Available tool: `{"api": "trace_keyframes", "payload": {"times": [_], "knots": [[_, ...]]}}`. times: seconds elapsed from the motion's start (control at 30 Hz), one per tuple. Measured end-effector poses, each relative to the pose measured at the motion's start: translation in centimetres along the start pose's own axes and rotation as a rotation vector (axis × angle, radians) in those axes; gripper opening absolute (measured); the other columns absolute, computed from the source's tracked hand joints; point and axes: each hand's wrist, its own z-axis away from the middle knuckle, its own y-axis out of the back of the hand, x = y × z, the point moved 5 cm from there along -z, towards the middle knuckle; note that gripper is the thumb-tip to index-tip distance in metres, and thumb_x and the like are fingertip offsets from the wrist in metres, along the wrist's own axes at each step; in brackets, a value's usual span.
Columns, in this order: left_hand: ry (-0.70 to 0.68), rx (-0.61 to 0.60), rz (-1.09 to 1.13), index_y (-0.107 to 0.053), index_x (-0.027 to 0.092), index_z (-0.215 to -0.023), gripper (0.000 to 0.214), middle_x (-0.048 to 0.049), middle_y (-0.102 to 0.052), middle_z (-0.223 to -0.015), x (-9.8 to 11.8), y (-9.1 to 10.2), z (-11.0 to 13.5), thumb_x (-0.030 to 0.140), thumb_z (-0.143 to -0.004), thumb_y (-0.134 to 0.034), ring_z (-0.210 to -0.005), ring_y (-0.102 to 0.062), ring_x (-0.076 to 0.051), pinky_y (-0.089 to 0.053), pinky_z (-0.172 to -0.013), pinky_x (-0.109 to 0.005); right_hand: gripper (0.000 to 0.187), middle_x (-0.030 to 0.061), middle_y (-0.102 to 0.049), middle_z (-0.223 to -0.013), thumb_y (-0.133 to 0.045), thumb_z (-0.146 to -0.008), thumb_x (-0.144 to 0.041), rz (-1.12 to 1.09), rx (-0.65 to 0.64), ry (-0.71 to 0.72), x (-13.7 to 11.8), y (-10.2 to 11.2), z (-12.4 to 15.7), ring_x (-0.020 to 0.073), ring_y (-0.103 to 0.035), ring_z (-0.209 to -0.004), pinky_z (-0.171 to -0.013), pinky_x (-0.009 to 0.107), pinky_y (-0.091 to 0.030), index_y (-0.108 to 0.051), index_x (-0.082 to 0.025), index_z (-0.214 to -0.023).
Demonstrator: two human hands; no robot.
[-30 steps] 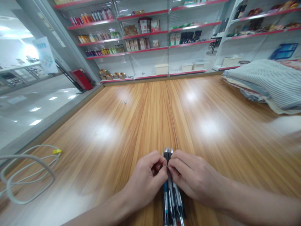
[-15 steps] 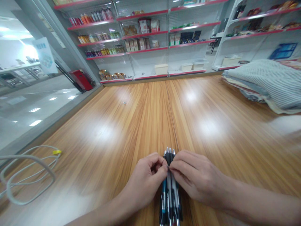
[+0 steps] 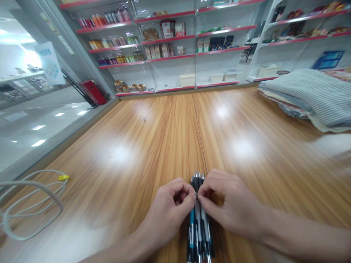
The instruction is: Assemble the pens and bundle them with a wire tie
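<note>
A bundle of several pens (image 3: 199, 228) lies lengthwise on the wooden table, silver tips pointing away from me. Their barrels are black and clear, and one on the left is blue. My left hand (image 3: 170, 208) is closed in a pinch at the left of the bundle. From the right, my right hand (image 3: 234, 201) pinches too, thumb against the fingers. The fingertips of both hands meet above the upper part of the pens, around a tiny pale thing too small to name. Those fingertips hide part of the barrels.
A coiled pale cable (image 3: 59, 202) with a yellow tag lies on the left. Folded striped cloth (image 3: 309, 95) is stacked at the right. A tiny shiny object (image 3: 144, 119) sits on the far part of the table (image 3: 175, 138). Stocked shelves (image 3: 170, 58) stand behind.
My right hand's fingers have risen and rounded, leaving a gap between thumb and fingers behind the pinch. My left hand and the pens have hardly moved.
</note>
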Motion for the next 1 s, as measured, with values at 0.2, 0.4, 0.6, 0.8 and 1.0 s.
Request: {"api": "trace_keyframes", "payload": {"times": [0.2,0.4,0.6,0.8,1.0], "knots": [[-0.019,0.016,-0.012,-0.061,0.014,-0.073,0.022,0.0018,-0.044,-0.067,0.2,0.1,0.1,0.03,-0.087,-0.054,-0.061,-0.041,-0.01,-0.034,-0.057,-0.023,0.011,0.0003,-0.06,-0.066,-0.058,-0.079,-0.015,0.006,0.019,-0.073,0.2,-0.2,-0.1,0.0133,-0.051,-0.065,-0.061,0.027,-0.04,-0.061,-0.018,-0.068],[-0.039,0.01,0.016,-0.061,0.014,-0.074,0.022,0.0013,-0.046,-0.067,0.0,0.1,0.2,0.031,-0.087,-0.055,-0.061,-0.043,-0.01,-0.036,-0.057,-0.023,0.009,-0.0002,-0.055,-0.066,-0.058,-0.074,-0.011,0.047,0.063,-0.069,0.4,-0.6,0.1,0.013,-0.049,-0.065,-0.061,0.027,-0.039,-0.057,-0.017,-0.067],[-0.057,-0.011,0.035,-0.059,0.014,-0.075,0.023,0.0005,-0.049,-0.067,-0.3,0.0,0.3,0.033,-0.087,-0.056,-0.061,-0.045,-0.01,-0.037,-0.057,-0.023,0.009,-0.0013,-0.053,-0.065,-0.058,-0.073,-0.011,0.002,0.029,-0.081,0.8,-0.9,0.3,0.011,-0.048,-0.062,-0.057,0.024,-0.037,-0.054,-0.017,-0.067],[-0.103,-0.009,-0.038,-0.056,0.014,-0.072,0.023,0.0008,-0.047,-0.066,0.2,0.4,0.5,0.031,-0.088,-0.054,-0.06,-0.043,-0.01,-0.035,-0.055,-0.024,0.009,-0.0006,-0.051,-0.066,-0.056,-0.07,-0.008,0.039,0.024,-0.033,0.8,-1.0,0.7,0.0118,-0.047,-0.064,-0.058,0.025,-0.037,-0.054,-0.017,-0.068],[-0.161,0.022,-0.146,-0.054,0.015,-0.068,0.02,0.001,-0.045,-0.064,0.5,0.5,0.8,0.025,-0.086,-0.053,-0.058,-0.042,-0.01,-0.034,-0.053,-0.024,0.01,-0.0005,-0.05,-0.067,-0.055,-0.069,-0.007,0.046,-0.007,-0.041,0.9,-1.0,1.0,0.0115,-0.046,-0.062,-0.057,0.025,-0.036,-0.052,-0.017,-0.068]]}}
